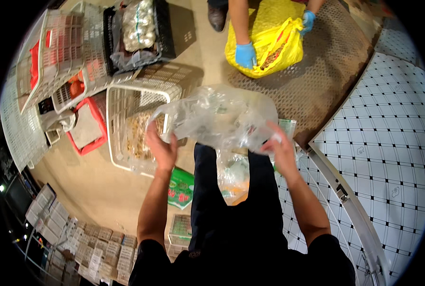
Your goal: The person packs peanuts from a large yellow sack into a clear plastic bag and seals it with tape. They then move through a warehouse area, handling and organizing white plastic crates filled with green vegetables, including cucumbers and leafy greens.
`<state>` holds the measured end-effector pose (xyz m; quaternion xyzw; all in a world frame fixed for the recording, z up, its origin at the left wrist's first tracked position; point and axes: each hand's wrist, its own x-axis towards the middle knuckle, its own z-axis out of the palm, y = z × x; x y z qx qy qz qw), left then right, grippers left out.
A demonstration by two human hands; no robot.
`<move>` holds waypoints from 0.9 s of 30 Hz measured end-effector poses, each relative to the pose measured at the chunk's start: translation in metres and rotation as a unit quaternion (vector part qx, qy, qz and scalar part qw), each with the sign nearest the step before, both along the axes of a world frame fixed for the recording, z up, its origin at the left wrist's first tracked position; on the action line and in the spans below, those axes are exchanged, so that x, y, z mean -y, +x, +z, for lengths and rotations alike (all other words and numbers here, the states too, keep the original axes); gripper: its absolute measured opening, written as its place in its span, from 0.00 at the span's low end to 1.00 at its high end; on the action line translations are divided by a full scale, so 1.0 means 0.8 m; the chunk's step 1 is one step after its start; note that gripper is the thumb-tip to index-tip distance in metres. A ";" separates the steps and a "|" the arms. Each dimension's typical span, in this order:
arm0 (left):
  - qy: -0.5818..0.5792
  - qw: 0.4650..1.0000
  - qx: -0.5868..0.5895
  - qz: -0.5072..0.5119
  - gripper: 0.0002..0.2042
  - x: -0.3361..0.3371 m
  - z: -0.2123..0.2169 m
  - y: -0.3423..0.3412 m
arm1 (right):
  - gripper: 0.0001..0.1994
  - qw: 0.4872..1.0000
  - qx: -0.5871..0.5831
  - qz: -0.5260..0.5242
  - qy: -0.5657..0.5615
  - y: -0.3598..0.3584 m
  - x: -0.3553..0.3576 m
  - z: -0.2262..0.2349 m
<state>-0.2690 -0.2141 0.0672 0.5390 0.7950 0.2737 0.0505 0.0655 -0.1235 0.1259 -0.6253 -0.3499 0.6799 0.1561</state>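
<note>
A large clear plastic bag [222, 112] is stretched out in the air before me, above my knees. The fingers of my left hand [162, 148] close on its left edge. At the bag's lower right, my right hand [282, 151] pinches the film. The bag is see-through and crumpled, with small dark and green marks that may be printing or things beneath it. Below my left hand stands a white plastic crate [111, 126] with a bag of small brown pieces [138, 138] inside.
Opposite me, a person's blue-gloved hands [245, 55] hold a yellow woven sack [281, 52] of brown pieces. White baskets [60, 38], a black crate [165, 38] of bagged white bulbs and a red-rimmed tub [98, 125] stand left. A metal threshold [350, 200] borders the tiles [389, 143].
</note>
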 end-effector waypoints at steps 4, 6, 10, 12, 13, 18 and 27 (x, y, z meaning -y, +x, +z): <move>-0.263 0.906 0.265 -0.202 0.35 -0.038 -0.044 0.120 | 0.26 0.989 -0.117 0.066 -0.066 -0.044 0.037 0.069; -0.342 0.854 0.322 -0.223 0.32 -0.058 -0.105 0.163 | 0.27 0.968 -0.163 0.180 -0.064 -0.059 0.051 0.101; -0.342 0.824 0.420 -0.167 0.25 -0.116 -0.191 0.240 | 0.25 0.896 -0.299 0.324 0.059 -0.056 0.065 0.130; -0.376 0.838 0.181 -0.352 0.22 -0.145 -0.188 0.251 | 0.25 0.877 -0.337 0.334 0.073 -0.035 0.081 0.124; -0.353 0.862 0.140 -0.336 0.20 -0.150 -0.193 0.246 | 0.25 0.866 -0.349 0.354 0.049 -0.023 0.081 0.119; -0.267 0.880 0.365 -0.142 0.16 -0.130 -0.225 0.178 | 0.28 0.867 -0.228 0.443 -0.008 0.051 0.089 0.089; -0.306 0.877 0.366 -0.054 0.17 -0.048 -0.053 0.102 | 0.17 0.941 0.164 0.035 0.295 0.074 -0.080 -0.032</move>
